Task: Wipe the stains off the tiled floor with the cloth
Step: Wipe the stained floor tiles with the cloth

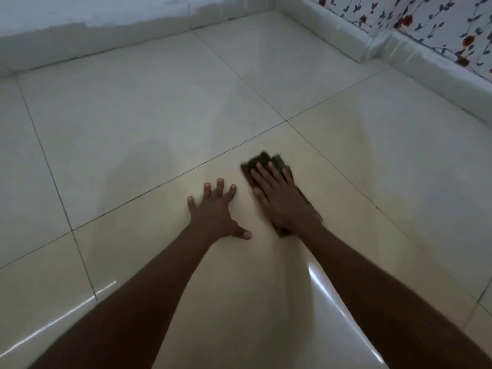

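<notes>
The cloth [269,166] lies flat on the floor [149,107], right of centre on the near cream tile, just this side of the grout line that crosses from near left to far right. It is dark, folded into a rough oblong, and mostly hidden under the right hand [282,201], which presses down on it with straight, slightly spread fingers [263,170]; they lie along its top and do not curl round it, so the hand pushes the cloth and has not taken it up. The cloth's far edge is blurred, which suggests a stroke under way. The left hand [217,209] rests flat on the bare tile just left of the cloth, fingers splayed and released, holding nothing, apparently propping the body. The cloth looks soft, thin and light; it should bunch or fold over if shoved from one edge, so an even palm across its middle, as here, seems the best hold, with the fingertips near the leading edge to keep it flat. The glazed tile shines and may be slippery when damp, for both cloth and propping hand. No distinct stain shows; duller patches on the tiles to the left and far right could be moisture or shadow, I cannot tell which. A skirting [415,57] and flowered wall [436,20] close the far right corner.
</notes>
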